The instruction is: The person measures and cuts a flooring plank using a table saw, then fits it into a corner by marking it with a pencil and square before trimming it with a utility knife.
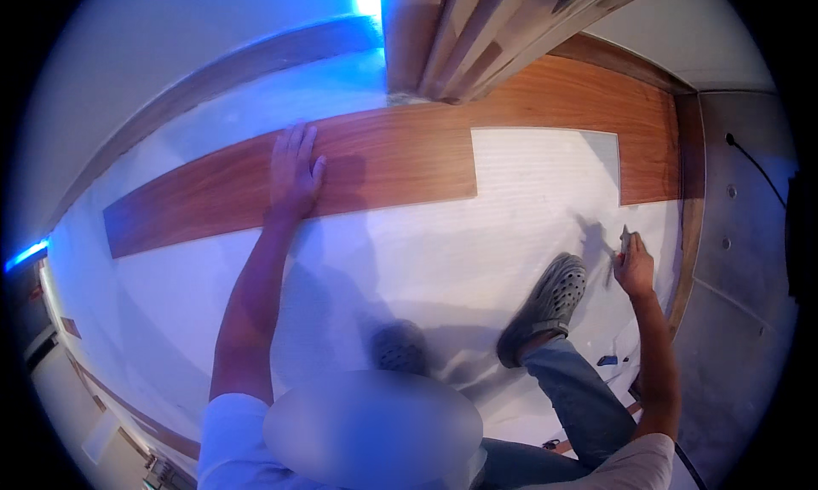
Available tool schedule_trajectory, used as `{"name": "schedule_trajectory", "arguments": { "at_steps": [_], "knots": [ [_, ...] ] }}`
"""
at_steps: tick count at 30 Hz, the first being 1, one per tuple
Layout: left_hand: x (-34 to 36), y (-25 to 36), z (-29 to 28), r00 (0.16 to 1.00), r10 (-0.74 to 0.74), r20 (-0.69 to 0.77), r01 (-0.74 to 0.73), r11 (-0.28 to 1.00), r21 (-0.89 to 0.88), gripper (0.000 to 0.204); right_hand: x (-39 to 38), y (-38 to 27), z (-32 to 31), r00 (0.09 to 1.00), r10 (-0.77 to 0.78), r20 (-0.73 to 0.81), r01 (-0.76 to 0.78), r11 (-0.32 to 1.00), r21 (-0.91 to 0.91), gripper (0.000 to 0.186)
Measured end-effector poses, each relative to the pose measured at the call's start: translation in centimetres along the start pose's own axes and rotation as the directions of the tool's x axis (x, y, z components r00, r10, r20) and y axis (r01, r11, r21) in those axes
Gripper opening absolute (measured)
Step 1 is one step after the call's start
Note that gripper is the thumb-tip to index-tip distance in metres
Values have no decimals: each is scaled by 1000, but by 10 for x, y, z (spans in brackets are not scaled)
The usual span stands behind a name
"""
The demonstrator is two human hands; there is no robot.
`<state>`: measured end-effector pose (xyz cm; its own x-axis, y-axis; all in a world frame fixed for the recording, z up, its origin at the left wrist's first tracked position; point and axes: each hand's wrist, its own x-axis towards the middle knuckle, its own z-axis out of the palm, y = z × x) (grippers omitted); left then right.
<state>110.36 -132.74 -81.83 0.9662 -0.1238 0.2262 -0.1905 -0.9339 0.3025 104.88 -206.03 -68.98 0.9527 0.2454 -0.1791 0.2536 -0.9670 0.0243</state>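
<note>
Wood covers far side only: long plank (400, 159) runs left, more boards (562, 89) join at right. White sheet (528, 226) bare in notch between plank end and boards' short leg, in strip beyond plank at left, and across near side, so most looks left uncovered. Left hand (296, 179) flat on plank about mid-length, thumb out. Right hand (635, 267) wrapped round small tool (625, 235), well apart from plank; tool's kind unclear.
</note>
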Motion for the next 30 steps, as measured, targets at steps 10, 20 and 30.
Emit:
{"name": "schedule_trajectory", "arguments": {
  "at_steps": [10, 20, 30],
  "knots": [
    [-18, 205, -16, 893, -147, 424, 425, 581, -694, 60, 108, -286, -93, 880, 350, -320, 202, 333, 921, 28],
    [71, 54, 5, 950, -310, 18, 311, 945, -106, 34, 99, -432, 23, 817, 560, 136, -46, -173, 984, 23],
    [94, 21, 54, 985, -76, -155, 63, 994, -87, 35, 109, -416, 70, 950, 311, -26, -146, 519, 842, 23]
  ]
}}
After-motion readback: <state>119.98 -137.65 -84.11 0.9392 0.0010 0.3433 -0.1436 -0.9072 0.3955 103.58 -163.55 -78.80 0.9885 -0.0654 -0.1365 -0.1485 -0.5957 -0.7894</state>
